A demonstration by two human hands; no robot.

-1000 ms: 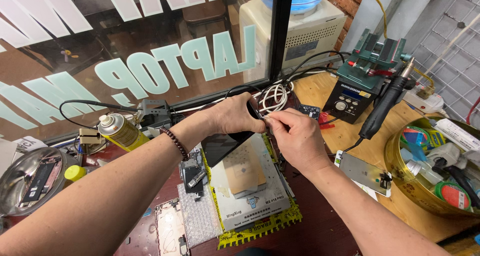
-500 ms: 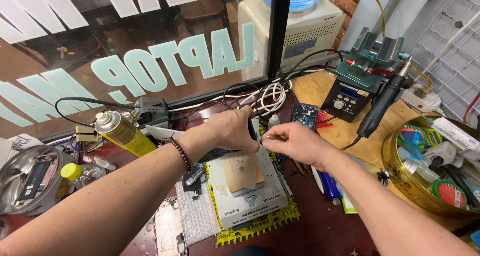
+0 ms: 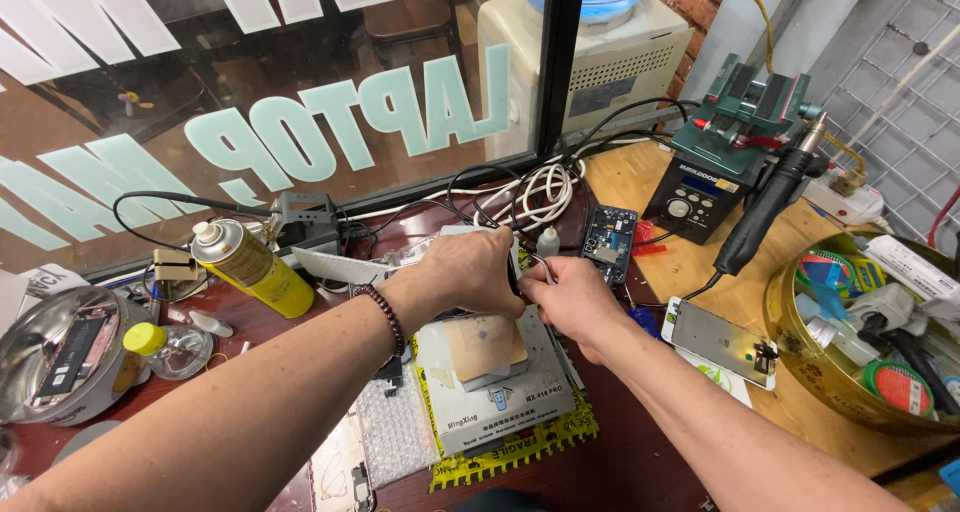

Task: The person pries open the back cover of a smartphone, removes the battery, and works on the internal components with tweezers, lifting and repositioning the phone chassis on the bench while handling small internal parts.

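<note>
hands meeting over grey box (image 3: pixel 500 412), fingers pinching tweezers (image 3: pixel 545 264), spray can (image 3: pixel 250 264) left

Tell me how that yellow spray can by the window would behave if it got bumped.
The yellow spray can already sits tilted, so it would probably topple easily. Its round body would then likely roll across the dark tabletop. The smooth metal probably feels slippery.
</note>
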